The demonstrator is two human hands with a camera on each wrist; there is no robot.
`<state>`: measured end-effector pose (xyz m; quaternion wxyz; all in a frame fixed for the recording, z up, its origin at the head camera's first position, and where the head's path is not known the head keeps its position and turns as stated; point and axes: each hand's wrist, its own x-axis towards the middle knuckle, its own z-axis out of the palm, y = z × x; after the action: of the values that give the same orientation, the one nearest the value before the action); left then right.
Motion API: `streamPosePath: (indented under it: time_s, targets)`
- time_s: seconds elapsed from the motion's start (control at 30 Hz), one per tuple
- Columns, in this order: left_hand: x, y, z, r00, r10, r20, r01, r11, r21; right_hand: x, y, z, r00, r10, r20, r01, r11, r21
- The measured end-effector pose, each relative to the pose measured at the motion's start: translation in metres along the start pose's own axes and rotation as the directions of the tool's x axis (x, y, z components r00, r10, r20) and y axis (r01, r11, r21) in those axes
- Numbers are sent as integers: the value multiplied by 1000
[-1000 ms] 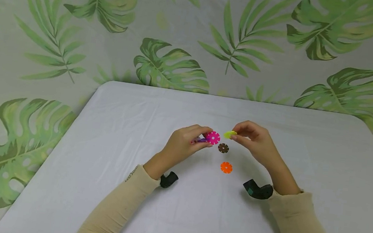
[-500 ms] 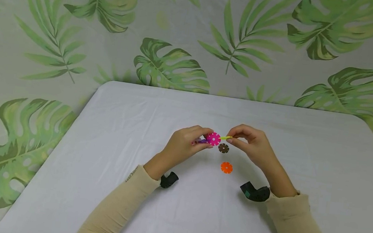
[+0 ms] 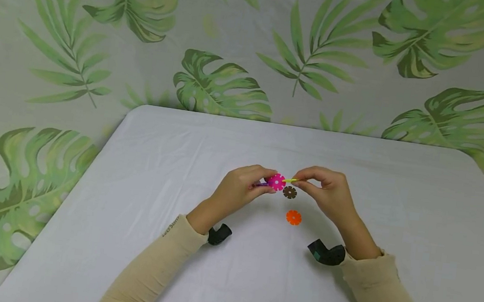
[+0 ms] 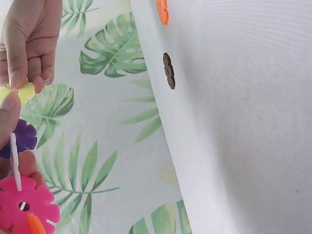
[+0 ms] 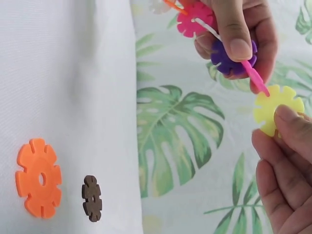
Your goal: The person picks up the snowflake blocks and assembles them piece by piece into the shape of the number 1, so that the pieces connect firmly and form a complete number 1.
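Note:
My left hand (image 3: 243, 183) holds a chain of slotted plastic discs above the table. At its near end, a pink disc (image 3: 276, 181) sticks out past the fingertips. Behind it in the right wrist view come a purple disc (image 5: 223, 57), a white one seen edge-on (image 5: 207, 28) and another pink disc (image 5: 192, 20). My right hand (image 3: 327, 187) pinches a yellow disc (image 5: 267, 105) between thumb and fingers. The yellow rim meets the end pink disc at right angles; how deep the slots engage is unclear.
On the white-covered table (image 3: 228, 277), a brown disc (image 3: 290, 192) lies just below the hands. Nearer me lies an orange disc (image 3: 293, 217). Black wrist-worn devices are at the left (image 3: 220, 234) and right cuff. A leaf-patterned cloth (image 3: 236, 32) hangs behind.
My right hand has moved left and slightly nearer me, turning the yellow disc edge-on and bringing it against the pink disc. The left hand has barely shifted.

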<state>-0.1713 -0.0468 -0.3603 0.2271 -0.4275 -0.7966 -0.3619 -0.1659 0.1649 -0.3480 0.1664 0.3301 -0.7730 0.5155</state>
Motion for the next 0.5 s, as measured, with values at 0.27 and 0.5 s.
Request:
streamPosePath:
  time_s: [0.27,0.5]
  targets:
    - [-1,-1,2,999,-13,35,14,1000,-10,-2,1,1,1000,7,22,-6,999,-49]
    - [-3,-1,3,998,-30,57,32,999,-26,-4,7,1,999,-18,36,19,999,-33]
